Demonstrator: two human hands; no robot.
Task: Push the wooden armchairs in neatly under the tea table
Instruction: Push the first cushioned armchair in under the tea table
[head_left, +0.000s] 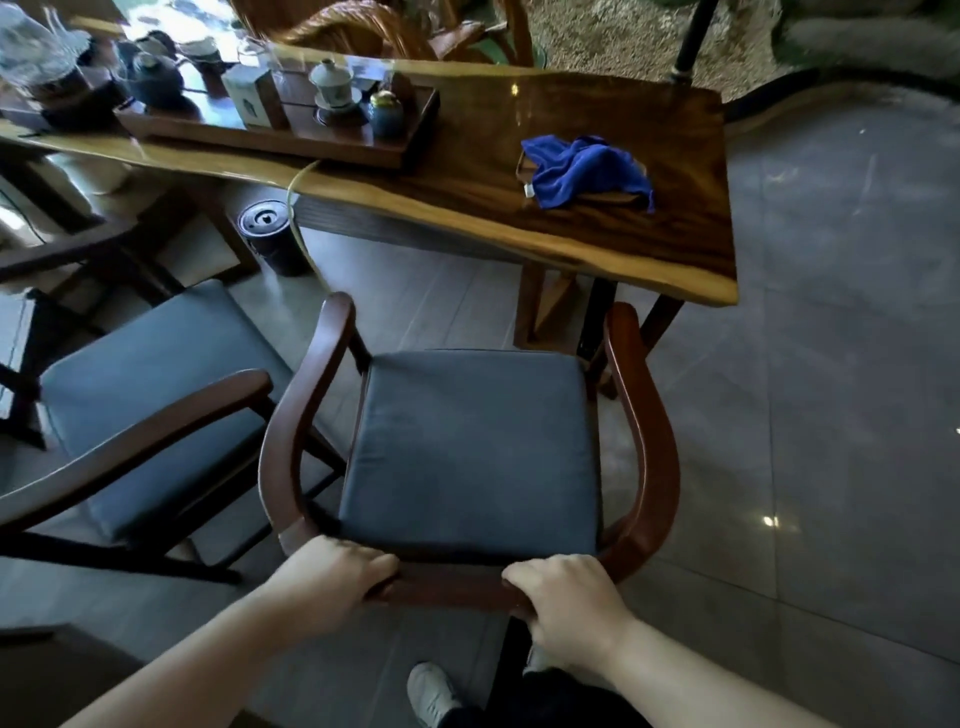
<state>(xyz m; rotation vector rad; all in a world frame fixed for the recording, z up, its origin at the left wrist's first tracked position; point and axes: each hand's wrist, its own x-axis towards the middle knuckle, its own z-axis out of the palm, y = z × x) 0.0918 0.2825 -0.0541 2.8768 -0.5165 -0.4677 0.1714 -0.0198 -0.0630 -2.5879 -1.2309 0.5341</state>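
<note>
- My left hand (332, 577) clamped on back rail of the armchair (470, 447), fingers curled over top edge, near the rail's L end.
- My right hand (569, 597) gripping same rail toward R end, fingers wrapped over it.
- Armchair sits in front of me, dark grey seat cushion (472, 441), curved wooden arms pointing at the surface (597, 171); seat not under it yet, arm tips near the surface's front edge.
- 2nd armchair (140, 410) just beside on L, angled, also out from under.
- On the surface: blue cloth (587, 171) toward R end, tea tray (291, 124) w/ lidded cup (332, 85) further L.
- Black bin (270, 236) on floor under the surface.
- My white shoe (431, 693) at bottom edge.
</note>
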